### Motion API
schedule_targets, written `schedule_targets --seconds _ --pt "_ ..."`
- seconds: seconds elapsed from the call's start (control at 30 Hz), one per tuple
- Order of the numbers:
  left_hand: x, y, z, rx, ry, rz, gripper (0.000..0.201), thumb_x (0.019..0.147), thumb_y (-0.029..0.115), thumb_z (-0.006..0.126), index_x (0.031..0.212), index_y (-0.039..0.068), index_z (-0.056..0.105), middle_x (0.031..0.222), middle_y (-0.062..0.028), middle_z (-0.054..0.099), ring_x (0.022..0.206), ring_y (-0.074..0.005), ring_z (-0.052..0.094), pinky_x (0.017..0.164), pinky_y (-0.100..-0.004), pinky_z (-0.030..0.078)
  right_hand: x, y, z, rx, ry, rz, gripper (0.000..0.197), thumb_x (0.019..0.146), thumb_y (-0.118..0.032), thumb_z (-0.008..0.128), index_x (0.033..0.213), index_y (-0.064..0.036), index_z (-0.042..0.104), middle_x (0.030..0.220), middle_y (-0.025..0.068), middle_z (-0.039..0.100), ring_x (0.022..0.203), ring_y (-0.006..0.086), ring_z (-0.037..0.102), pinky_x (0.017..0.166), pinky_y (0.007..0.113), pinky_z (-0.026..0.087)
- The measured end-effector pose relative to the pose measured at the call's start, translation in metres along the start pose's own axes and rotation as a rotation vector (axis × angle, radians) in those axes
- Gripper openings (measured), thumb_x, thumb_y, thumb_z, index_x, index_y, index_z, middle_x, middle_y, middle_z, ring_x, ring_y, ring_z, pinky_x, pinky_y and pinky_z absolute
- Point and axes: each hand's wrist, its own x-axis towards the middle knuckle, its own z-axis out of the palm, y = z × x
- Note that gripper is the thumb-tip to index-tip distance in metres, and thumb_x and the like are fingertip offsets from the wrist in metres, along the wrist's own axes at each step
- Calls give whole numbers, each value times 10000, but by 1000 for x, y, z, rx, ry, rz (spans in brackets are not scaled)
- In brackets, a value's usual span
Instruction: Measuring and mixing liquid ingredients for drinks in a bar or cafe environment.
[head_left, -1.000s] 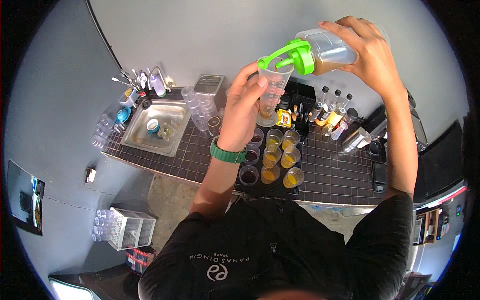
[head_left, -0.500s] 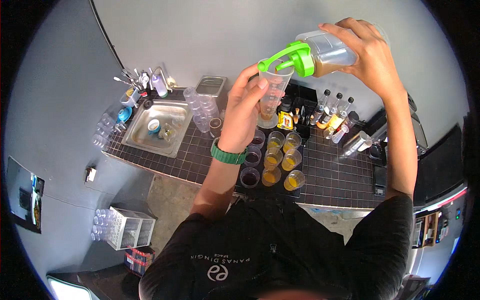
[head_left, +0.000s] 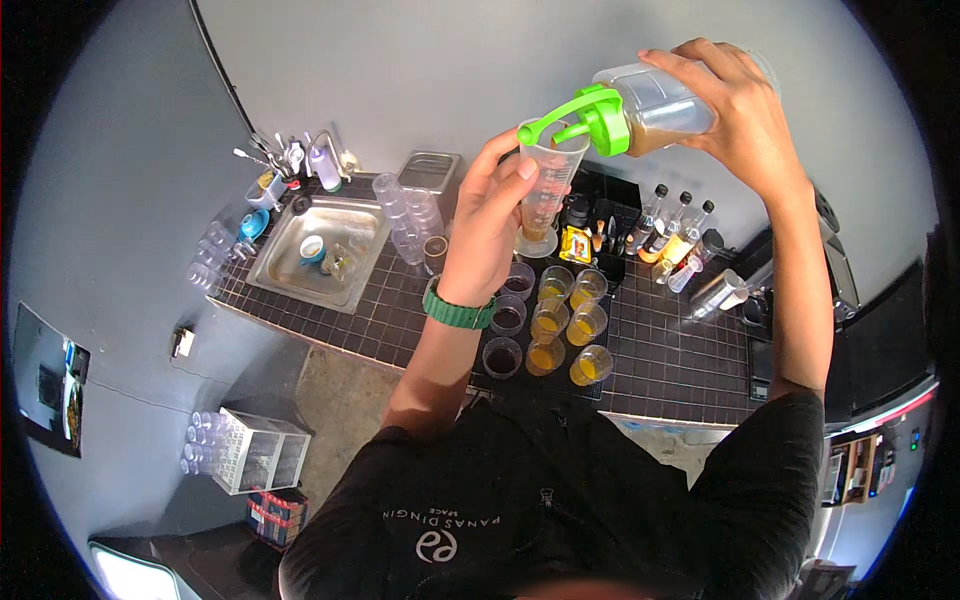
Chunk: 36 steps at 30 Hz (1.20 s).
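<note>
My left hand (head_left: pixel 498 205) is closed around a clear measuring cylinder (head_left: pixel 546 190) with red markings and a round foot, held upright above the counter. Some brownish liquid shows low inside it. My right hand (head_left: pixel 735 100) grips a translucent squeeze bottle (head_left: pixel 660 108) tipped toward the left. Its green spout cap (head_left: pixel 605 120) points into the cylinder's mouth, and brownish liquid lies along the bottle's lower side. Below my hands stand several clear plastic cups with yellow liquid (head_left: pixel 547 355) and a column of cups with dark liquid (head_left: pixel 502 356).
A steel sink (head_left: pixel 270 285) is set in the black tiled counter (head_left: pixel 660 370) on the left. Stacked clear cups (head_left: pixel 400 220) stand beside it. Behind the filled cups are a black organizer (head_left: pixel 610 190) and several bottles (head_left: pixel 680 225); a steel shaker (head_left: pixel 712 295) stands farther right.
Both hands hold nearly the same pose, with the bottle still tilted at the cylinder. The view has shifted slightly; nothing was taken up or let go.
</note>
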Motion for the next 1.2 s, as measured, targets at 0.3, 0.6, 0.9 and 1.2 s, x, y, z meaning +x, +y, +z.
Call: schedule_targets --seconds 0.3,0.6,0.9,1.2 --pt "0 -4 3 14 3 -4 464 1014 266 562 1428 68 493 1229 -167 641 1008 -273 678 871 -408 545 -6 3 5 28 -20 21 844 502 -103 883 1306 -203 646 1140 46 660 1057 295 626 943 428 488" --pt "-6 -19 6 4 4 -7 494 1001 316 574 1432 93 481 1241 -175 633 1004 -282 678 862 -404 549 -39 -2 29 359 -72 205 849 511 -158 918 1308 -181 624 1115 69 658 1035 341 636 948 451 502" --pt "-53 -44 -42 -5 28 -40 558 994 334 575 1462 64 439 1267 -184 626 1051 -316 665 944 -455 512 -192 -79 128 1116 -134 883 837 621 -217 946 1321 3 543 1196 95 660 1092 213 625 986 372 492" --pt "-118 -60 -186 578 51 -322 445 1033 178 557 1448 40 478 1316 -102 621 1220 -201 584 1069 -346 429 -398 -93 119 1103 -34 1383 730 694 -158 909 1290 35 534 1175 103 641 1061 206 614 971 364 479"
